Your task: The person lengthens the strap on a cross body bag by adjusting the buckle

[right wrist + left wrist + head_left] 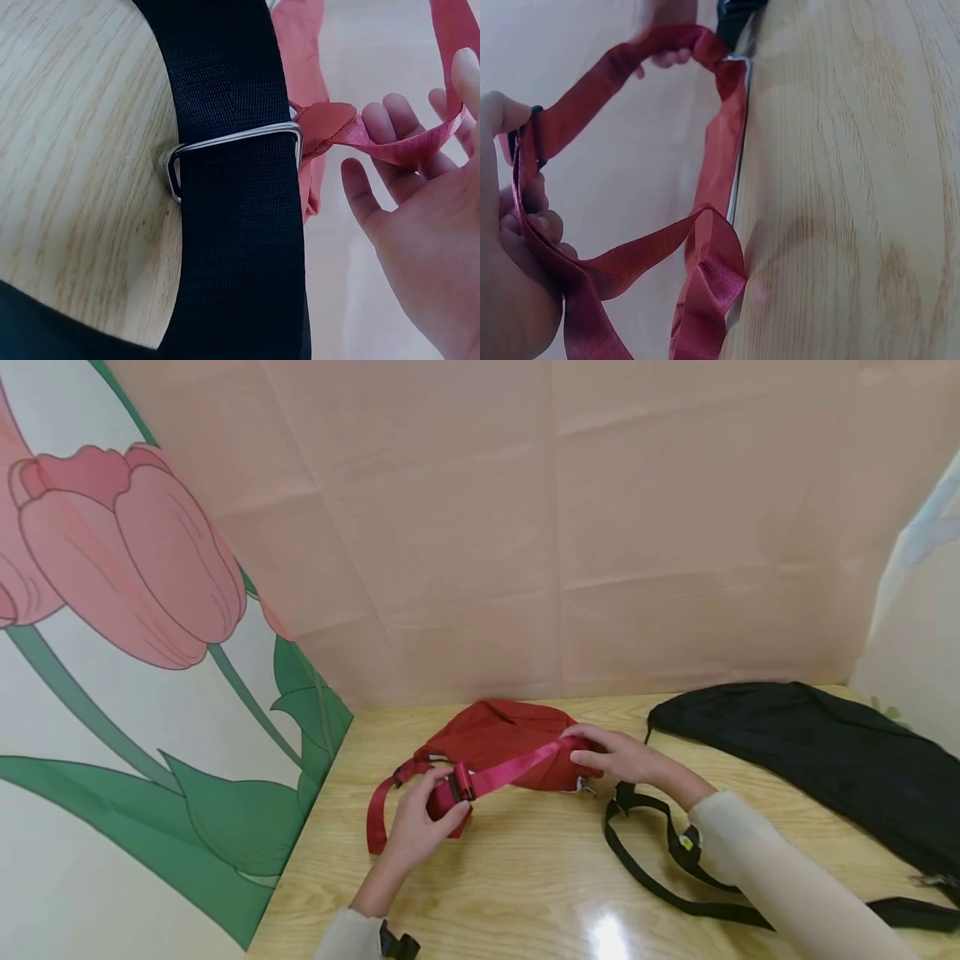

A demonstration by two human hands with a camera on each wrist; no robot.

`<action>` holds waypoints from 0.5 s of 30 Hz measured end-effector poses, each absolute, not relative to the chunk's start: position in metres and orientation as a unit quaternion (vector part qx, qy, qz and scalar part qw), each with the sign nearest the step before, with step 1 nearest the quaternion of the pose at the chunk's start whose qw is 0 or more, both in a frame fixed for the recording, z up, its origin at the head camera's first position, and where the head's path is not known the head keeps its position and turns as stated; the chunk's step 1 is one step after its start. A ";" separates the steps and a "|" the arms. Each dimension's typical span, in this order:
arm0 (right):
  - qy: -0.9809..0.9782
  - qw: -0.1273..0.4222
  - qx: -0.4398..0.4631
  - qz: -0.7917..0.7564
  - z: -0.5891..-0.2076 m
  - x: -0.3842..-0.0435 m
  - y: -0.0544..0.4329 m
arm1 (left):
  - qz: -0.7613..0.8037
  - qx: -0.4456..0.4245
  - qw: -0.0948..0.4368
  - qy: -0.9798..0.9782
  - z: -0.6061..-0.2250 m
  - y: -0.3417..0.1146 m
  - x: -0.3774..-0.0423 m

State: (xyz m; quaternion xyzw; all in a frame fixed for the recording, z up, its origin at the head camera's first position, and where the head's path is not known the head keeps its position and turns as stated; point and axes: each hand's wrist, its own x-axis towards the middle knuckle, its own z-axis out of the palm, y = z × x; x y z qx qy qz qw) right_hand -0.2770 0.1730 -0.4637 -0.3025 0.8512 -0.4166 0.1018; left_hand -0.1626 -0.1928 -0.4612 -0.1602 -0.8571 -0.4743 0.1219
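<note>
A red waist bag (498, 735) lies on the wooden table against the back wall. Its red strap (517, 768) is raised in front of it, running between both hands. My left hand (420, 814) pinches the strap at a black slider buckle (536, 135), thumb on one side and curled fingers on the other. Below that hand a loop of strap (641, 259) hangs down. At the bag's right end is my right hand (618, 756). Its fingers (394, 116) are loosely bent and spread, with the strap lying across them and the thumb held away from it.
A large black bag (795, 752) spreads over the right side of the table. Its black strap (645, 872) loops across the wood beneath my right forearm, with a metal ring (240, 139) on it. A tulip-printed wall (142, 560) borders the left.
</note>
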 end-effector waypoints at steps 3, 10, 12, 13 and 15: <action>0.852 0.104 -0.298 -0.419 -0.463 -0.275 0.172 | -0.475 -0.162 0.120 -0.856 -0.461 -0.193 -0.163; 0.847 0.092 -0.317 -0.418 -0.451 -0.265 0.166 | -0.479 -0.153 0.113 -0.857 -0.462 -0.193 -0.162; 0.846 0.077 -0.339 -0.403 -0.448 -0.263 0.164 | -0.476 -0.152 0.116 -0.858 -0.462 -0.193 -0.162; 0.847 0.071 -0.350 -0.394 -0.446 -0.262 0.162 | -0.475 -0.152 0.118 -0.859 -0.462 -0.193 -0.162; 0.851 0.060 -0.369 -0.368 -0.444 -0.259 0.159 | -0.475 -0.153 0.121 -0.858 -0.462 -0.193 -0.162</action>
